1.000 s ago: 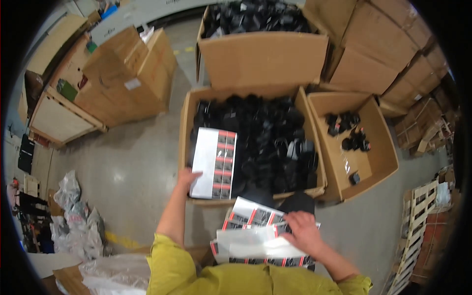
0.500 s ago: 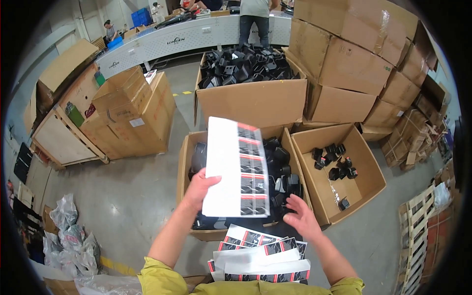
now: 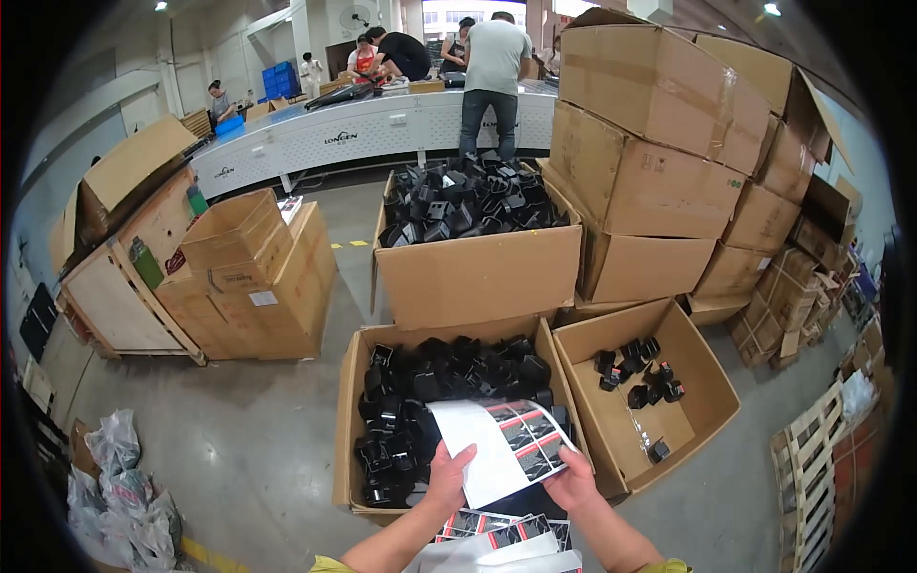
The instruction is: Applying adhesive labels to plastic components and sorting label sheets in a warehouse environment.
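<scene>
A sheet of printed labels (image 3: 489, 466), white on one side and red, black and grey on the other, is held out in front of me. My left hand (image 3: 447, 479) pinches its left edge, thumb on top. On the right edge, my right hand (image 3: 575, 481) grips it, and the sheet bows a little between the two. Beneath my hands lie several more label sheets (image 3: 506, 540), overlapping in a loose pile. Just beyond the held sheet is a cardboard box (image 3: 351, 420) full of black plastic parts (image 3: 406, 401), partly covered by the sheet.
Right of it, an open carton (image 3: 702, 415) holds several black parts. Behind stands another full carton (image 3: 478, 282), beside tall stacked boxes (image 3: 669, 181). Boxes (image 3: 306, 286) and plastic bags (image 3: 124, 487) are at left, a wooden pallet (image 3: 812, 458) at right. People work along a conveyor (image 3: 373, 134).
The label sheet has come down and nearer, now tilted. My right hand, empty before, has closed on its right edge. The view has tipped up, showing more of the background.
</scene>
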### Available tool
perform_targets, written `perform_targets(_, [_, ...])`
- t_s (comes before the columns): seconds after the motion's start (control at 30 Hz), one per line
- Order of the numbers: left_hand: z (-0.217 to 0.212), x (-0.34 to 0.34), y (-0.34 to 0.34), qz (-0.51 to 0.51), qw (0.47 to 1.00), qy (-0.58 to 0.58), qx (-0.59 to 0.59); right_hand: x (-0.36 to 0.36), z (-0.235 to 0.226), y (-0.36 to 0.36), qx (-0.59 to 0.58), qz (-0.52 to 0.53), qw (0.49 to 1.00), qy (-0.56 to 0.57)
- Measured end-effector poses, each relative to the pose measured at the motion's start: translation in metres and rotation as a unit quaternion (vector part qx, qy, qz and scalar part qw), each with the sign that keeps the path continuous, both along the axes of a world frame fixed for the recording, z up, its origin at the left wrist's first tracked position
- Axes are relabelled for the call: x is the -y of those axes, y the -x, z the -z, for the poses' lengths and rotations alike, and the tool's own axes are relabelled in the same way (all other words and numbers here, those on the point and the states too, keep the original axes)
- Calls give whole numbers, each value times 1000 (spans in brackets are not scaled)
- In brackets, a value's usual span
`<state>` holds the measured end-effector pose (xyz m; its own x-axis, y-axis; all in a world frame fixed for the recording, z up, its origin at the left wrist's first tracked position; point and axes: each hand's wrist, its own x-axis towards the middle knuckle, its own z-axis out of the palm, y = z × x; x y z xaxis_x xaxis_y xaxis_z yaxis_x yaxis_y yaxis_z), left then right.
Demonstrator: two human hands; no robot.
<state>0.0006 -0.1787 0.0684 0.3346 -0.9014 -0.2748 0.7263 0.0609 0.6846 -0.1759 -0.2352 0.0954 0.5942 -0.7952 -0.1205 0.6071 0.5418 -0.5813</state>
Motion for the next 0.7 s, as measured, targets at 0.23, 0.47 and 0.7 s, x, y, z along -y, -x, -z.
perform_targets(0.23, [-5,25,-14,-29,999,33,-9,60,-21,-41,-150,32,985,76])
perform_targets(0.47, [55,-48,2,60,913,-60,398,202,-146,-94,-130,17,932,337])
perform_targets(0.7, [19,-60,16,103,795,-71,593,345,-138,-151,15,147,942,302])
